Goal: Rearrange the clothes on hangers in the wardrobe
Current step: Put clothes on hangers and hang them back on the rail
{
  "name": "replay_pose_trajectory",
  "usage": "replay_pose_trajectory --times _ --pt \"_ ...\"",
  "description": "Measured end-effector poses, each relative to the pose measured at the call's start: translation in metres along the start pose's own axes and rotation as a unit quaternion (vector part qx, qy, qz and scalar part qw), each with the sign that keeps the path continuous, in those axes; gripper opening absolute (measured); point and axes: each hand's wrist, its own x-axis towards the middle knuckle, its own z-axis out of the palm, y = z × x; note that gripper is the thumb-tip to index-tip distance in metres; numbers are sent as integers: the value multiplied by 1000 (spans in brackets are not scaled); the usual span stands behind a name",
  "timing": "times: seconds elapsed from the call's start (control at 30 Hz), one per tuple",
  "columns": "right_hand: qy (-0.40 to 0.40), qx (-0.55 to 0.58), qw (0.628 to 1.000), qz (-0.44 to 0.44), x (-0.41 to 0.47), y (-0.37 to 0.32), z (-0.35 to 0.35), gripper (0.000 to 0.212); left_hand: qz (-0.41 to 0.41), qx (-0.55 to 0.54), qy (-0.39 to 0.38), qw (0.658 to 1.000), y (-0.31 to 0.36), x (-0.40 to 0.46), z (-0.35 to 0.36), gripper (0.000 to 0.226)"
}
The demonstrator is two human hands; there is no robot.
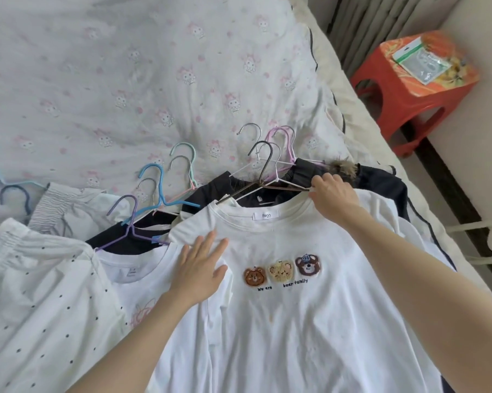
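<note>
A white T-shirt with three embroidered bears [281, 293] lies on top of a pile of clothes on the bed. A dark metal hanger [263, 168] sits at its neckline, hook pointing away. My right hand [334, 194] pinches the right arm of that hanger at the shirt's shoulder. My left hand [202, 268] rests flat, fingers apart, on the shirt's left shoulder. Black garments [304, 173] on white and pink hangers lie just behind. A purple hanger [128, 222] and a blue hanger [157, 188] lie to the left.
The bed has a white quilt with pink cartoon prints [126, 66]. A white polka-dot garment [40, 307] lies at the left. An orange plastic stool [409, 92] with a packet on it stands on the floor to the right, past the mattress edge.
</note>
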Motion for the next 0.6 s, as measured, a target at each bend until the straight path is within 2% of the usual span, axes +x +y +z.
replay_pose_trajectory --times 0.13,0.23,0.33,0.43,0.5,0.6 --pt "7 55 998 15 -14 1 -7 28 12 -62 22 998 1 -10 -12 55" --pt "77 99 992 21 -44 3 -13 27 -6 -154 130 979 4 -21 -32 48" --pt "161 157 974 27 -83 7 -25 20 10 -115 213 970 2 -28 -58 52" --pt "205 173 963 18 -125 17 -40 10 36 -66 228 971 7 -32 -86 53" --pt "235 176 956 16 -153 27 -52 10 60 -81 228 968 20 -42 -104 54" --pt "287 185 939 45 -199 48 -80 11 88 -166 238 953 48 -69 -126 31"
